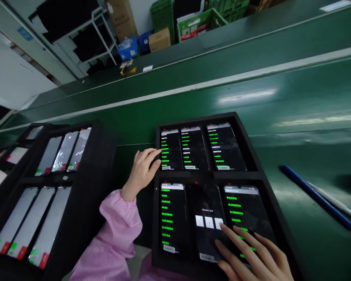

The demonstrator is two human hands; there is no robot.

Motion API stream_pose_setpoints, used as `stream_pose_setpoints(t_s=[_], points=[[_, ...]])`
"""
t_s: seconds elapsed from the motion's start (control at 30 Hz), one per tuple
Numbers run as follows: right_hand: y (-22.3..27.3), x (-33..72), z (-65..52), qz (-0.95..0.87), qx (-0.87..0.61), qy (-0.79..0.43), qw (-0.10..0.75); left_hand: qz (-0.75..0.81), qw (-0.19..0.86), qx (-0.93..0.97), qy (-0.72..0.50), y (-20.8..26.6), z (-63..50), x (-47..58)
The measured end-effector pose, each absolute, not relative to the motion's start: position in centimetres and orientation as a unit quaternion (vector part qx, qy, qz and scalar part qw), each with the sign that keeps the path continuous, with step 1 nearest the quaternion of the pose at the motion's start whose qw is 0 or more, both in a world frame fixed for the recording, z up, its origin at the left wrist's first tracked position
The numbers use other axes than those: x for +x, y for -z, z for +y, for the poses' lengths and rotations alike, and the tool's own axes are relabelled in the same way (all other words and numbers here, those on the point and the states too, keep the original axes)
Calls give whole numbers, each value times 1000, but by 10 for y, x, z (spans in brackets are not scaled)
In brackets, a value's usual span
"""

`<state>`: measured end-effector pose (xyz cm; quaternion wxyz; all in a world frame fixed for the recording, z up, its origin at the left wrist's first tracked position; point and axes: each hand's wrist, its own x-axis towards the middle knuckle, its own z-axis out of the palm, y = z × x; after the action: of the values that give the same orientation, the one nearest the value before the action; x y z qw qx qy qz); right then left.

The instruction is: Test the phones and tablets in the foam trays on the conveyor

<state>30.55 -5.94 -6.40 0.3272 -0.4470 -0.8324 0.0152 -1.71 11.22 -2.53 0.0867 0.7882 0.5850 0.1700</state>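
A black foam tray (253, 175) holds several lit smartphones in two rows. My left hand (142, 168) rests at the tray's left edge, fingers stretched toward the top-left smartphone (170, 150) and holding nothing. Over the lower row my right hand (248, 251) is spread out. Its index fingertip is at the rightmost white box on the middle smartphone (207, 234), which reads "Vibrator test". The lower-right smartphone (242, 195) is partly hidden under that hand. Lists with green lines show on the lower-left smartphone (174, 216) and the other screens.
To the left, another black tray (84, 187) carries several smartphones with pale screens and red and green stickers. A blue pen (316, 195) and a white cable-like item lie right on the green table (304, 93). Crates (200, 25) and cardboard boxes (160, 40) stand beyond.
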Motion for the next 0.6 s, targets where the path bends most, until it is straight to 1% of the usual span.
stream_pose_setpoints(t_s=[0.1, 0.23, 0.33, 0.47, 0.6], points=[[63, 296, -69, -785, -502, -69, 355, 573, 106, 797, -158, 27, 109, -12], [61, 295, -77, -785, -518, -113, 321, 562, 104, 808, -145, 31, 106, -8], [55, 297, -73, -797, -512, -100, 305, 557, 84, 816, -131, 34, 104, -7], [47, 301, -58, -813, -491, -70, 305, 566, 70, 812, -126, 36, 103, -6], [44, 302, -47, -802, -509, -61, 306, 569, 65, 810, -127, 37, 102, -5]])
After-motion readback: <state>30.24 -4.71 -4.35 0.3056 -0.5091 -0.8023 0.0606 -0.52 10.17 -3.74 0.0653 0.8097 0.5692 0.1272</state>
